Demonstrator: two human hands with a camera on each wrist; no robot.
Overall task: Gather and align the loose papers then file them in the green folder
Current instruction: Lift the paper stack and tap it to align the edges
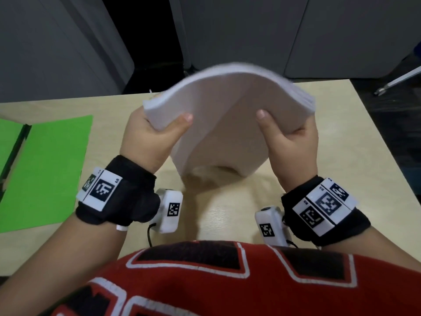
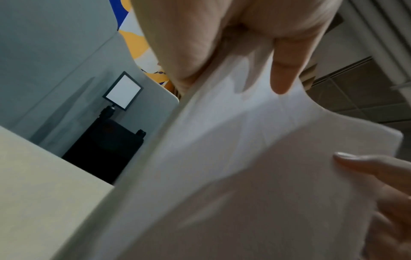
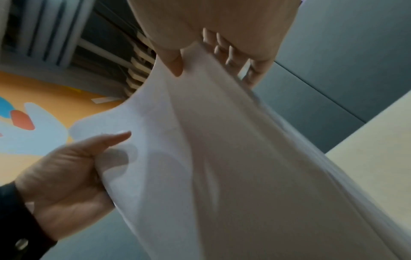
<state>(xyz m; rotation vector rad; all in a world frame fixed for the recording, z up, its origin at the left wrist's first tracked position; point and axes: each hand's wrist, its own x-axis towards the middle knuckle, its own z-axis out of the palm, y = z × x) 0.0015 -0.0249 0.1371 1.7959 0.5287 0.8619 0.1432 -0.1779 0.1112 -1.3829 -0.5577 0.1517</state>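
Head view: left hand (image 1: pixel 149 135) and right hand (image 1: pixel 290 137) fingers grasping the bowed paper stack (image 1: pixel 227 106) over the table (image 1: pixel 227 208).

Soft, even indoor light falls from above. The paper stack (image 1: pixel 227 115) is motion-blurred at its upper edge and casts a faint shadow on the table (image 1: pixel 227 215). Both wrist views look soft, dim and stretched toward their edges.

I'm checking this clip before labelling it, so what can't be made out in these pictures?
- Paper stack: sheet count unreadable, motion blur in every view.
- Green folder: left part cut by the head view's edge.
- Left hand and right hand: fingers behind the stack, head view.
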